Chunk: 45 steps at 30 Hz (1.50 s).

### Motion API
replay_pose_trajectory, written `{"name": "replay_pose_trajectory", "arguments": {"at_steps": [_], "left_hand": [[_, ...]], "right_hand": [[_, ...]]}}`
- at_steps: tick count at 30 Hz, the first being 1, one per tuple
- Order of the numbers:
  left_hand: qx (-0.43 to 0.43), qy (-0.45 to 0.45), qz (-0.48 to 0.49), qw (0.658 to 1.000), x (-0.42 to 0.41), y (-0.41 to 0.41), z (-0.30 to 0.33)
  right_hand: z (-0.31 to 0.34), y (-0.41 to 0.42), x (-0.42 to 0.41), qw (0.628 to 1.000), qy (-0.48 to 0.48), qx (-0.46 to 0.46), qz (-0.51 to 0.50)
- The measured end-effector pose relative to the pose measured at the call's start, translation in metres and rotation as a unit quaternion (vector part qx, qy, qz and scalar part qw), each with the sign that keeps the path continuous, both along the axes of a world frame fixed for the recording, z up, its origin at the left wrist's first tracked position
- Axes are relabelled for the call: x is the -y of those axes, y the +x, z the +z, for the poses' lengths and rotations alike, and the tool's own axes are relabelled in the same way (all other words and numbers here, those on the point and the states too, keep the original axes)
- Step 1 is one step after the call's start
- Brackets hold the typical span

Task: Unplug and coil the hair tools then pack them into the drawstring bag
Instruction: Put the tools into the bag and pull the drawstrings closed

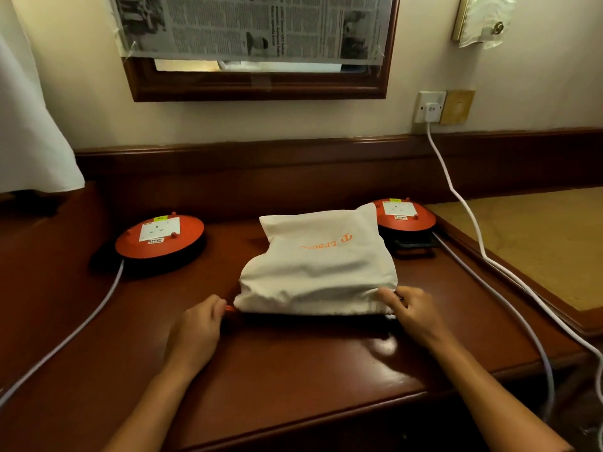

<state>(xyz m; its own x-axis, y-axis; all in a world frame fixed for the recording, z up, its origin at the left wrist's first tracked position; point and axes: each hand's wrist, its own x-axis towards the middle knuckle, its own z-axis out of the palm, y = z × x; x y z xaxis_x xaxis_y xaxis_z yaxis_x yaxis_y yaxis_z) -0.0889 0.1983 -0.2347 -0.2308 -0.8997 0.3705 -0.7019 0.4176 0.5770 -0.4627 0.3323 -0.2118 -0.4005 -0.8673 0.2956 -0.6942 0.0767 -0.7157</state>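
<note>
Nearest, the front edge of the dark wooden desk (pixel 293 370) runs across below the forearms, with a bare glossy stretch of top between that edge and the hands. The left hand (pixel 195 331) has its fingers curled and pinches an orange drawstring end (pixel 229 308) at the near left corner of the white drawstring bag (pixel 318 265). The right hand (pixel 414 313) grips the gathered cloth at the bag's near right corner, fingers curled round it. The bag lies bulging in the middle of the desk, its mouth toward the person and its orange lettering on the far side; what is inside cannot be seen.

To the left, well apart from the bag, sits an orange extension reel (pixel 160 238), its pale cable (pixel 65 337) running near and left off the desk. To the right a second orange reel (pixel 404 216) sits just behind the bag's far right corner, partly hidden by it. Two pale cables cross the right side of the desk toward its near right edge; one, a white lead (pixel 456 197), rises to a plug in the wall socket (pixel 430 107).

A raised wooden ledge closes the far side of the desk. Above it hangs a wooden-framed mirror (pixel 261 89) covered with newspaper (pixel 254 24), and a white curtain (pixel 29 125) hangs at the far left.
</note>
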Motion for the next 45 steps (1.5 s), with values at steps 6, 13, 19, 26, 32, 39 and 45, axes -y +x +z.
{"name": "replay_pose_trajectory", "arguments": {"at_steps": [6,13,19,26,32,39,45], "left_hand": [[-0.212,0.042,0.082,0.973,-0.007,0.002,0.019],[-0.338,0.05,0.254,0.905,-0.01,0.005,0.024],[-0.236,-0.016,0.23,0.944,-0.013,-0.003,0.023],[0.054,-0.239,0.074,0.967,-0.027,-0.024,0.02],[0.087,-0.189,-0.04,0.977,-0.027,-0.033,0.018],[0.024,-0.025,-0.065,0.997,-0.019,-0.032,0.011],[-0.005,0.01,-0.114,0.993,-0.02,-0.037,0.014]], "right_hand": [[0.005,0.0,-0.001,0.988,-0.062,0.05,-0.132],[0.005,-0.002,-0.005,0.932,-0.095,0.065,-0.343],[-0.006,0.006,-0.008,0.963,-0.05,-0.075,-0.253],[-0.009,0.017,-0.001,0.959,-0.054,-0.221,-0.166],[-0.01,0.022,0.002,0.96,-0.104,-0.261,0.007],[-0.009,0.026,0.008,0.958,0.053,-0.279,0.027],[-0.009,0.044,0.029,0.976,0.049,-0.211,-0.021]]}}
